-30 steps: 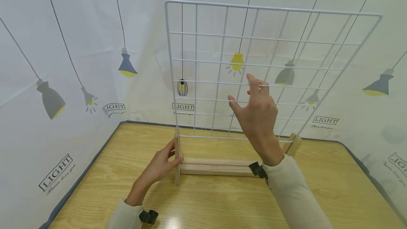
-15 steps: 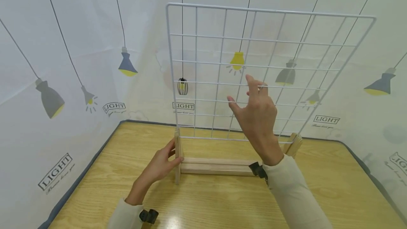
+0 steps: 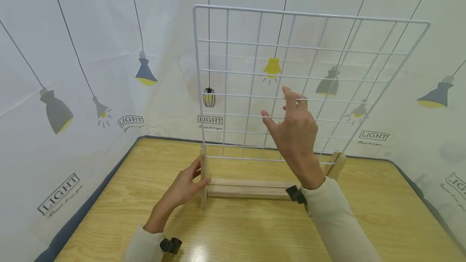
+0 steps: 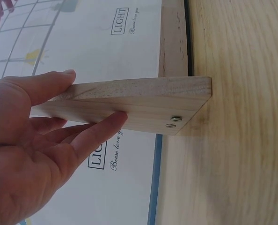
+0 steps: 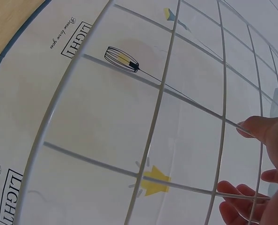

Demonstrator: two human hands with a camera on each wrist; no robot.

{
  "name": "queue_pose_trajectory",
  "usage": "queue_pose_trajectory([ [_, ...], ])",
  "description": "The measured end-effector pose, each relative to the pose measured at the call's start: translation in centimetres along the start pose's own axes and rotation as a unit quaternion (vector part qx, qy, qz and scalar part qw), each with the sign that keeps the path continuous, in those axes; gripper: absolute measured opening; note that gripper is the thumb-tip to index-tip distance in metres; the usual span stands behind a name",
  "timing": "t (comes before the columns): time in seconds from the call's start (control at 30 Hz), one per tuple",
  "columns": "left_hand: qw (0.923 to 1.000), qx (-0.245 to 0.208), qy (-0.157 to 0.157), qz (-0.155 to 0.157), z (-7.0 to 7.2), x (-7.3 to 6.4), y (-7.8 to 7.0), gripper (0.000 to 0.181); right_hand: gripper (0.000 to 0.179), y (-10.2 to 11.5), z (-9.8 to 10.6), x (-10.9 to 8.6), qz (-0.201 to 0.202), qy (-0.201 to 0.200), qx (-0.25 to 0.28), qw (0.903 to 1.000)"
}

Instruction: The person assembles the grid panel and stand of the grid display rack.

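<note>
A white wire grid panel (image 3: 242,70) stands tilted between two upright wooden side boards. The left board (image 3: 203,177) is held by my left hand (image 3: 183,185). In the left wrist view my thumb (image 4: 50,84) lies on the board's edge and a fingertip (image 4: 118,119) on its outer face, above two metal fasteners (image 4: 174,122). My right hand (image 3: 296,136) is at the middle of the grid, thumb and index finger spread, the other fingers bent. In the right wrist view wires cross in front of these fingers (image 5: 242,206).
A grooved wooden crossbar (image 3: 247,191) joins the boards low down. The right board (image 3: 335,165) is partly hidden by my right forearm. All stands on a wood-grain table (image 3: 236,229), with a white lamp-printed cloth (image 3: 164,104) behind and beside it.
The top of the grid has dropped slightly, its left corner shifting right and its right corner shifting left. Both hands keep almost the same place.
</note>
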State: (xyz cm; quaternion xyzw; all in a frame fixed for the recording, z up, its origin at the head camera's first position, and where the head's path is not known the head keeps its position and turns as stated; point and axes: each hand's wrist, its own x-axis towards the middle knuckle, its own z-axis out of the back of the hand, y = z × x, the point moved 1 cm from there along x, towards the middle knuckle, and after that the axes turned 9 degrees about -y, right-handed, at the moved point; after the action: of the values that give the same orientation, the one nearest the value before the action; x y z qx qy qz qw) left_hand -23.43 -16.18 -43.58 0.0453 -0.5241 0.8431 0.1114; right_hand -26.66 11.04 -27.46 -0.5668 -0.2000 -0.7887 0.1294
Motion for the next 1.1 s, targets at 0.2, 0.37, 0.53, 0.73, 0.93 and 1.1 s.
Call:
queue_pose_trajectory([
  [0.2,1.0,0.003,0.0,0.007,0.0,0.1,-0.1,0.075,0.071,0.0,-0.1,-0.2,-0.002,0.001,0.0,1.0],
  [0.37,0.9999,0.006,-0.002,0.009,0.1,0.2,-0.1,0.075,0.071,0.0,-0.2,-0.4,-0.001,0.004,-0.001,1.0],
  [0.53,1.0,0.004,-0.002,0.009,0.0,0.2,-0.1,0.075,0.071,-0.2,-0.2,-0.6,-0.003,0.006,-0.003,1.0],
  [0.73,0.9999,0.007,-0.002,0.01,0.0,0.1,-0.2,0.075,0.071,-0.3,-0.3,-0.9,-0.003,0.009,-0.003,0.9999],
  [0.93,1.0,0.0,-0.002,0.004,0.0,0.0,-0.1,0.075,0.071,-0.2,-0.4,-1.1,0.0,0.015,-0.005,0.9999],
  [1.1,1.0,-0.005,0.001,0.008,0.1,-0.1,0.0,0.074,0.072,-0.2,-0.5,-1.3,-0.003,0.017,-0.004,0.9998],
])
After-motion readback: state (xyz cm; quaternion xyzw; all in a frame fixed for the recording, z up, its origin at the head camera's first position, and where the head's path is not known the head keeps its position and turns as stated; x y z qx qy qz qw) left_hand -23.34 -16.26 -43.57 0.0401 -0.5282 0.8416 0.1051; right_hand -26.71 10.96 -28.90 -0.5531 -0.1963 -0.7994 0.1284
